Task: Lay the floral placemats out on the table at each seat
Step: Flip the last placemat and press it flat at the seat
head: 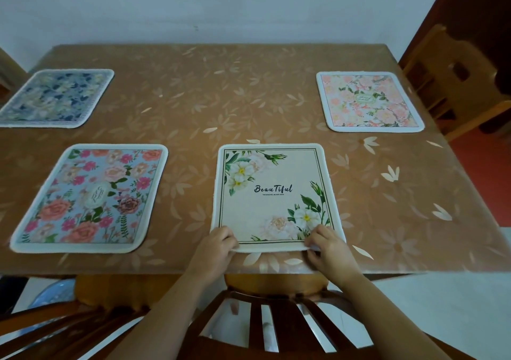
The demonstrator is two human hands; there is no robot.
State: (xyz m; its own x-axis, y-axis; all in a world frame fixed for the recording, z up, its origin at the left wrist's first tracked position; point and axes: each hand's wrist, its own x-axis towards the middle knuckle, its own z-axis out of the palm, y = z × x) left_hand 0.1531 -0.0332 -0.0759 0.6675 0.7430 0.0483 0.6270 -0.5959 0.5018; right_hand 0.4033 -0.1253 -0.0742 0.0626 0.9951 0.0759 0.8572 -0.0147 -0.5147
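A cream placemat (pixel 272 193) with white flowers and the word "Beautiful" lies flat near the table's front edge, right of centre. My left hand (pixel 218 245) pinches its near left corner. My right hand (pixel 327 245) pinches its near right corner, which is lifted slightly off the cloth. A blue placemat with pink and coral roses (pixel 91 197) lies at the front left. A dark blue floral placemat (pixel 56 96) lies at the far left. A pale pink floral placemat (pixel 367 101) lies at the far right.
The table (pixel 221 96) wears a brown leaf-patterned cloth and stands against a white wall. A wooden chair back (pixel 276 318) is right below my arms, another chair (pixel 55 329) at the lower left, and a third chair (pixel 448 77) at the right side.
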